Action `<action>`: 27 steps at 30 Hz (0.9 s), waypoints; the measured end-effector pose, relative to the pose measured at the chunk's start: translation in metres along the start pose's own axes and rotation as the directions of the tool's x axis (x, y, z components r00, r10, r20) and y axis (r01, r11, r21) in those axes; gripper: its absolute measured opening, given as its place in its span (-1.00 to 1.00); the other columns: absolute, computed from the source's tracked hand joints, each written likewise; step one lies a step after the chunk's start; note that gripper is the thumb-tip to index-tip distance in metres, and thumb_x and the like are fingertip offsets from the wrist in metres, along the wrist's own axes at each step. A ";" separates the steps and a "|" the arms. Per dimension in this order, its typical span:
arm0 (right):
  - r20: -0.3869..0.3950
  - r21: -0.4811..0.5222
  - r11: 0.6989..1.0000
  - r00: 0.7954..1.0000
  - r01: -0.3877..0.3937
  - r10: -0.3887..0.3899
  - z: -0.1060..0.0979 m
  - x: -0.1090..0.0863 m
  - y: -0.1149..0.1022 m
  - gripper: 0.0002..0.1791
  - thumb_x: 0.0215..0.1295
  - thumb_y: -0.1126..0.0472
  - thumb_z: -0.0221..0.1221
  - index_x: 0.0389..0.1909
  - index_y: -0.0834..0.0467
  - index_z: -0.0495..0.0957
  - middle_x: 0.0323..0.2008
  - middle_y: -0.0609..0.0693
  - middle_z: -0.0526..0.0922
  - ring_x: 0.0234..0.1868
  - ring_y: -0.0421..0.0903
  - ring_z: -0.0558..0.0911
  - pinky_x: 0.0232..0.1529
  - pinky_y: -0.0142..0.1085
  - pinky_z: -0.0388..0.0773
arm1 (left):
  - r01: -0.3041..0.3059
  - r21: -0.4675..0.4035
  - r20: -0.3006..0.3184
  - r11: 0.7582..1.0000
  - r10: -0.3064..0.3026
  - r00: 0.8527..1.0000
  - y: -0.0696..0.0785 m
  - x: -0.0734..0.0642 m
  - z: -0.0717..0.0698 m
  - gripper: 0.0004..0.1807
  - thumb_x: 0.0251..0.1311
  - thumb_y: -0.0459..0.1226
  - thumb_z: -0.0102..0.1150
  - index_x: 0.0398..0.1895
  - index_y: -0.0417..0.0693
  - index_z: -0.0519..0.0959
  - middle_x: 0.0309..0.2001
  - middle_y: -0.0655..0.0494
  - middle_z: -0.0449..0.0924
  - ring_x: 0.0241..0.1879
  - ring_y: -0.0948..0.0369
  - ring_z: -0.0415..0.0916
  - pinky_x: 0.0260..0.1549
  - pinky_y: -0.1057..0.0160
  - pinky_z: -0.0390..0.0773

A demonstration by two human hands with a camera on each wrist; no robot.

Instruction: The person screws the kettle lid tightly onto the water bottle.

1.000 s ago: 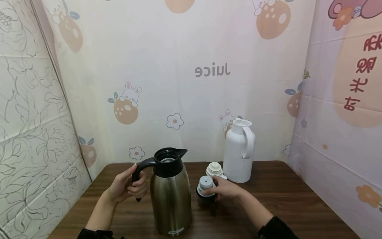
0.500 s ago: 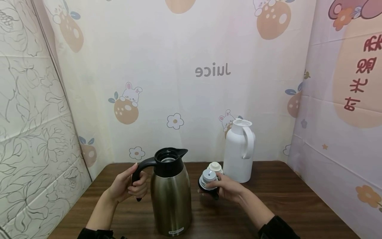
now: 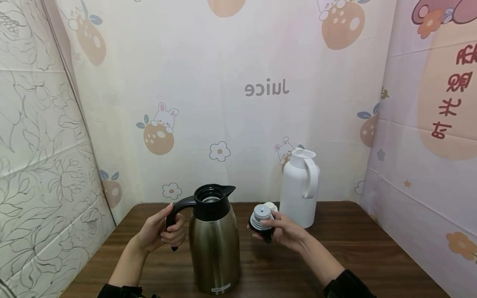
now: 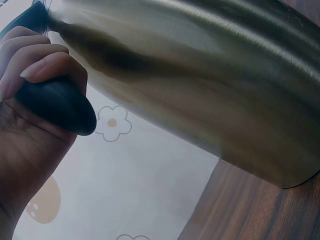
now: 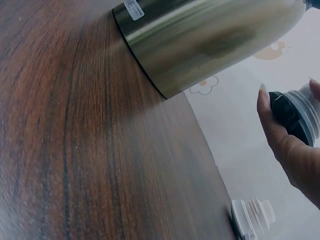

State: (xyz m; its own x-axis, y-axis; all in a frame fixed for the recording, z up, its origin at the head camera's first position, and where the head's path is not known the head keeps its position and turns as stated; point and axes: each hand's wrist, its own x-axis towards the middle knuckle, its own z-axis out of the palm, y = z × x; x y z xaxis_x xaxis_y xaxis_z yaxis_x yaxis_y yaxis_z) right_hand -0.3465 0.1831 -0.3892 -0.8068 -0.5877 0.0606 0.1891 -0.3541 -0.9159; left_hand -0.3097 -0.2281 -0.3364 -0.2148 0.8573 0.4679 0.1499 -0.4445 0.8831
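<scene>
A gold-brown metal thermos jug [image 3: 215, 252] with a black collar and spout stands upright on the table, its mouth uncovered. My left hand [image 3: 161, 229] grips its black handle [image 4: 60, 107], fingers curled around it. To the right of the jug, my right hand [image 3: 285, 231] holds a black and grey stopper lid [image 3: 262, 215] between thumb and fingers, grey threaded plug facing up. In the right wrist view the lid [image 5: 295, 115] is raised above the tabletop. Behind it, mostly hidden in the head view, a white stopper lid [image 5: 252, 217] rests on the table.
A white thermos jug [image 3: 299, 190] with a side handle stands at the back right, its handle toward me. The dark wooden table [image 3: 357, 248] ends at a printed cloth backdrop [image 3: 231, 116], with cloth on both sides too.
My right hand has lifted the black and grey lid up off the table and slightly to the right, covering more of the white lid behind. The left hand and the gold-brown jug keep their place.
</scene>
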 end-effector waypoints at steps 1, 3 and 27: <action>0.006 0.011 1.000 1.000 0.004 -0.005 -0.001 0.000 -0.001 -0.21 0.53 0.34 0.11 0.60 0.22 -0.12 0.34 0.32 0.38 0.30 0.26 0.59 0.30 0.12 0.52 | -0.001 -0.002 0.000 1.000 0.001 1.000 0.000 0.000 0.000 -0.40 0.69 0.04 -0.79 -0.44 -0.14 0.06 -0.62 0.18 0.05 -0.70 0.17 -0.03 -0.62 0.09 0.00; 0.030 0.039 0.999 0.999 0.015 -0.016 -0.001 0.000 -0.002 -0.25 0.60 0.26 0.04 0.60 0.20 -0.15 0.36 0.33 0.36 0.33 0.28 0.57 0.33 0.16 0.48 | -0.003 -0.004 0.002 1.000 0.003 1.000 0.000 0.000 0.000 -0.40 0.69 0.03 -0.79 -0.45 -0.15 0.06 -0.62 0.18 0.05 -0.70 0.17 -0.03 -0.62 0.11 0.01; 0.084 0.225 0.970 0.990 0.094 -0.116 -0.002 -0.007 -0.010 -0.45 0.75 -0.19 -0.22 0.49 0.05 0.19 0.40 0.22 0.53 0.36 0.06 0.57 0.15 -0.12 0.55 | 0.009 0.001 -0.006 1.000 -0.009 1.000 0.001 0.001 0.001 -0.41 0.69 0.03 -0.80 -0.44 -0.13 0.06 -0.61 0.19 0.05 -0.70 0.19 -0.03 -0.62 0.12 0.01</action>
State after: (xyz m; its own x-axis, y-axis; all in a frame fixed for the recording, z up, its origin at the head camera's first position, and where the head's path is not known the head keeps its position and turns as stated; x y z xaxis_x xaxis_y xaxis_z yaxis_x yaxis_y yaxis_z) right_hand -0.3437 0.1927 -0.3818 -0.7732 -0.6020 0.1996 0.2336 -0.5628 -0.7929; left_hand -0.3083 -0.2276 -0.3354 -0.2217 0.8599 0.4599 0.1488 -0.4363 0.8874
